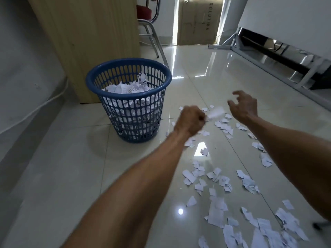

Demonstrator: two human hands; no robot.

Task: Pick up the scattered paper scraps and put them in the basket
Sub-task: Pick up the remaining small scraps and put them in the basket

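Note:
A blue slotted plastic basket (100, 78) stands on the tiled floor, more than half full of white paper scraps. My left hand (190, 122) is a fist just right of the basket and grips a blurred white paper scrap (215, 112) that sticks out to the right. My right hand (244, 105) hovers beside it with fingers spread and loosely curled, holding nothing. Several white paper scraps (217, 178) lie scattered over the floor from below my hands down to the bottom right corner.
A light wooden cabinet (86, 38) stands behind the basket. A metal chair leg (154, 42) and a cardboard box (198, 22) are further back. A metal frame (279, 59) runs along the right wall. A white cable (35, 108) follows the left wall.

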